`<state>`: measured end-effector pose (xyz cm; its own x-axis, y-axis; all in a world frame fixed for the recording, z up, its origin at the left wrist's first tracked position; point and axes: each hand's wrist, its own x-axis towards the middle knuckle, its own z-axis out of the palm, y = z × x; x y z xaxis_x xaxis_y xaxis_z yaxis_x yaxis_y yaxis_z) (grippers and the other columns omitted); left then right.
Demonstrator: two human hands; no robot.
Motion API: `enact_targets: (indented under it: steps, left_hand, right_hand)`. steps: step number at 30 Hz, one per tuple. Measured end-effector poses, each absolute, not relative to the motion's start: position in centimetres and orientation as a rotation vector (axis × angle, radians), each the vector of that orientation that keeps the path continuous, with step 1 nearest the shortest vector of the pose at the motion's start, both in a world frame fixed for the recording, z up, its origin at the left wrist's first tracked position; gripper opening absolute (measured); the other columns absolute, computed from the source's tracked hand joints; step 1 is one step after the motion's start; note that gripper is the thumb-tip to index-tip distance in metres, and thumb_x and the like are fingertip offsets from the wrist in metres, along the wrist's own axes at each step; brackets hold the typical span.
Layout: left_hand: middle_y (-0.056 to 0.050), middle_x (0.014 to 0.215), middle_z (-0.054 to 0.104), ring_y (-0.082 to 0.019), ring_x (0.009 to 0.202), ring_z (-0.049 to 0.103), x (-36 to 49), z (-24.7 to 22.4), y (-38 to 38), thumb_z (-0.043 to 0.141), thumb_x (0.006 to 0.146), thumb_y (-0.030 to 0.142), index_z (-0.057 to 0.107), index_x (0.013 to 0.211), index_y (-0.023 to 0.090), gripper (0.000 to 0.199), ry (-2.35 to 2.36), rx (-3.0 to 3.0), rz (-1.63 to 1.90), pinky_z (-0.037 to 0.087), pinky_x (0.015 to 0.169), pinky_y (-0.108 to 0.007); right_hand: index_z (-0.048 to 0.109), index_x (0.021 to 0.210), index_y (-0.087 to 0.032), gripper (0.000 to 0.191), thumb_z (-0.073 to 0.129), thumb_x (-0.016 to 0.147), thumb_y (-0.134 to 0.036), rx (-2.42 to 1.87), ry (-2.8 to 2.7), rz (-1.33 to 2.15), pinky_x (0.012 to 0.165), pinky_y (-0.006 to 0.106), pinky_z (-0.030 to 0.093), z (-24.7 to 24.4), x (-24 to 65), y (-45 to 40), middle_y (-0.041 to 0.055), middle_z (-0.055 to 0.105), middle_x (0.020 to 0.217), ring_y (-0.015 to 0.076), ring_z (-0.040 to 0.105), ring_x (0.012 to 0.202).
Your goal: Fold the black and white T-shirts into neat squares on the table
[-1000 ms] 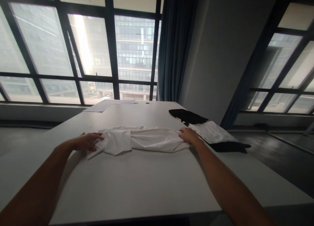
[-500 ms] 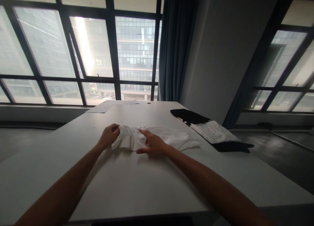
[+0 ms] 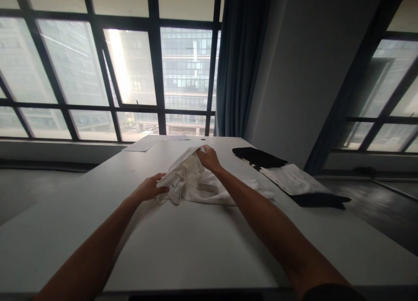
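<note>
Across the bottom and middle, one big white table (image 3: pixel 196 257). Behind it, to the left, one wide window (image 3: pixel 73 61) with black bars and one pane tipped open. Then one plain gray wall (image 3: pixel 294 74), and at the far right a second window (image 3: pixel 392 83). Two curtains (image 3: pixel 235 74), both blue, one on each side of the wall.

Near the middle of the table, one white garment (image 3: pixel 176 181): left part bunched and lifted up, right part lying low behind the right arm (image 3: pixel 257 214). Half a second ago, low all along; now, humped up like a little tent. To the right, apart from it, one pile of clothes (image 3: pixel 303 183): one white folded piece (image 3: pixel 290 175), with black cloth (image 3: pixel 259 156) poking out at both ends. Cannot tell if one black piece or two. On the far left part of the table, at least two sheets of paper (image 3: pixel 140 144), lying flat.

Two bare hands, both on the white garment. Left hand (image 3: pixel 152 187) at its left end, thumb and fingers closed on a fold. Right hand (image 3: pixel 209 158) higher and farther off, pinching the top edge; half a second ago, lower and nearer, with thumb and fingers spread wide. Smallest of all, near the far table edge, one round dark spot (image 3: pixel 203 139).
</note>
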<state>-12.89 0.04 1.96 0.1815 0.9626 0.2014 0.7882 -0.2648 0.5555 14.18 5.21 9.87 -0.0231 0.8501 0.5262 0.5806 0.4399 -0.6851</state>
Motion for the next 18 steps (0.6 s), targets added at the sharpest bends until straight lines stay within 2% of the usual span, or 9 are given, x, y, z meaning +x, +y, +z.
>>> enact_targets:
  steps: [3,5,12,18]
  left_hand:
    - [-0.006,0.089,0.076,-0.028,0.089,0.069,-13.1,2.2,0.3,0.061,0.070,0.041,0.070,0.091,0.020,0.031,1.783,2.139,0.742,0.051,0.077,-0.034]
    - [-0.004,0.080,0.075,-0.027,0.083,0.070,-13.6,2.3,0.5,0.059,0.070,0.039,0.068,0.083,0.021,0.024,1.870,2.051,0.822,0.050,0.072,-0.031]
    - [-0.013,0.097,0.075,-0.028,0.085,0.070,-16.9,1.4,1.4,0.062,0.073,0.050,0.069,0.092,0.017,0.039,2.094,1.700,1.067,0.053,0.068,-0.032]
    - [-0.019,0.100,0.074,-0.030,0.085,0.070,-16.7,1.4,1.4,0.045,0.081,0.070,0.068,0.102,0.011,0.067,2.042,1.657,1.033,0.054,0.066,-0.036]
  right_hand:
    - [0.063,0.088,-0.018,0.022,0.053,0.084,-0.038,-1.207,-1.605,0.435,0.074,0.030,0.047,11.0,15.3,5.6,0.0049,0.069,0.087,0.0206,0.062,0.082]
    - [0.062,0.086,-0.018,0.023,0.054,0.081,-0.039,-1.163,-1.547,0.492,0.071,0.029,0.046,11.6,16.2,5.7,0.0042,0.068,0.086,0.0200,0.061,0.080]
    - [0.060,0.077,-0.017,0.027,0.056,0.073,-0.043,-1.024,-1.315,0.575,0.062,0.026,0.041,13.4,20.5,6.7,0.0011,0.061,0.072,0.0163,0.054,0.071]
    - [0.059,0.070,-0.017,0.027,0.060,0.067,-0.044,-1.070,-1.311,0.537,0.061,0.026,0.040,12.6,24.1,7.3,0.0006,0.059,0.069,0.0151,0.052,0.069]
